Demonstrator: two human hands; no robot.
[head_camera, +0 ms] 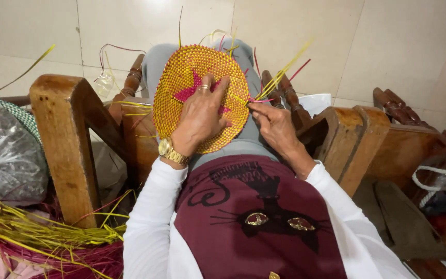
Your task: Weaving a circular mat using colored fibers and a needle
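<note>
A round woven disc [181, 88], yellow with a pink star pattern, rests on my lap. My left hand [201, 114], with a ring and a gold watch, presses flat on the disc's middle with its fingers spread. My right hand [273, 123] pinches thin yellow and pink strips [277, 77] at the disc's right edge. Loose strip ends stick out from the far rim. My legs lie under the disc.
I sit in a wooden chair with thick armrests [68, 134] on both sides. A bundle of yellow and pink strips [47, 240] lies at lower left, beside a plastic bag [6, 160]. Another wooden chair [419, 139] stands to the right. Pale floor tiles lie beyond.
</note>
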